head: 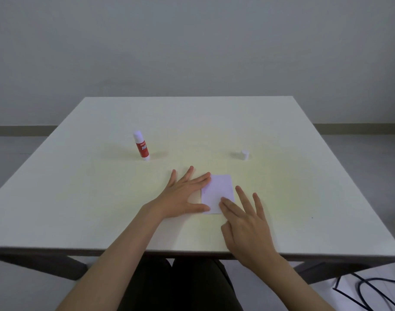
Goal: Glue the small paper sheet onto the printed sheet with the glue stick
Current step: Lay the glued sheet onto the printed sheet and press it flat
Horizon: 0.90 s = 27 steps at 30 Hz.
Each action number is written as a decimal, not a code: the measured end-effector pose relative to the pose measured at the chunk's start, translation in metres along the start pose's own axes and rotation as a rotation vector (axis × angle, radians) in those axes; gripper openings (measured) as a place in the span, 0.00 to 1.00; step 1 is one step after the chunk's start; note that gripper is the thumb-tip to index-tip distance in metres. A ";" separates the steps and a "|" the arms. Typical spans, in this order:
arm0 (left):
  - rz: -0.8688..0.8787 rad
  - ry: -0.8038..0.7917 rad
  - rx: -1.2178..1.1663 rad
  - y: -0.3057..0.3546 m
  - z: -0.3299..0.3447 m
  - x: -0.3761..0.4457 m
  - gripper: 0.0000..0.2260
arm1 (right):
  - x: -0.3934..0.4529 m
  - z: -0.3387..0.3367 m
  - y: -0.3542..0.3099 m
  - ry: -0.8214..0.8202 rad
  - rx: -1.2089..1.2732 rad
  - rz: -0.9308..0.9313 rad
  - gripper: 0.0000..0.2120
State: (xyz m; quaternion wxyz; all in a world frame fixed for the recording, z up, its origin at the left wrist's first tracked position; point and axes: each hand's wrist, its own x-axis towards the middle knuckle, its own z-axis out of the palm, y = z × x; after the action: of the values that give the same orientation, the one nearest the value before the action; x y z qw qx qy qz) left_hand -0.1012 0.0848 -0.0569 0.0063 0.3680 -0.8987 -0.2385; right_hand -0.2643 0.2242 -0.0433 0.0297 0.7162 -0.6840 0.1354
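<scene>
A small pale lilac paper sheet [218, 191] lies flat near the middle of the white table [79, 198]. My left hand [185, 194] rests spread flat, with fingertips and thumb touching the sheet's left edge. My right hand [246, 218] lies flat too, its index finger pressing the sheet's lower right corner. A red and white glue stick [142, 146] stands upright at the far left, uncapped. Its white cap [244, 154] sits at the far right. I cannot make out a printed sheet apart from the bright table top.
The table's near edge [192, 252] runs just behind my wrists, with my dark trousers [180, 286] below it. Black cables [369, 292] lie on the floor at the lower right. A plain grey wall stands behind the table.
</scene>
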 end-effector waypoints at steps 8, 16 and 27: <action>-0.014 0.011 -0.017 0.003 -0.001 0.000 0.40 | 0.054 0.021 0.003 -0.071 0.036 0.054 0.22; -0.022 0.046 -0.021 -0.001 0.002 0.000 0.42 | 0.014 0.007 -0.010 0.012 -0.005 0.028 0.20; -0.032 0.038 -0.054 0.001 0.001 0.000 0.44 | 0.046 0.011 -0.016 -0.106 -0.016 -0.023 0.18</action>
State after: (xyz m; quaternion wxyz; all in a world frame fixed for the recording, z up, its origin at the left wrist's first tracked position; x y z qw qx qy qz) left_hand -0.1020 0.0852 -0.0575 0.0294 0.3866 -0.8855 -0.2560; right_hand -0.2458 0.1776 -0.0409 0.0008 0.7299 -0.6774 0.0915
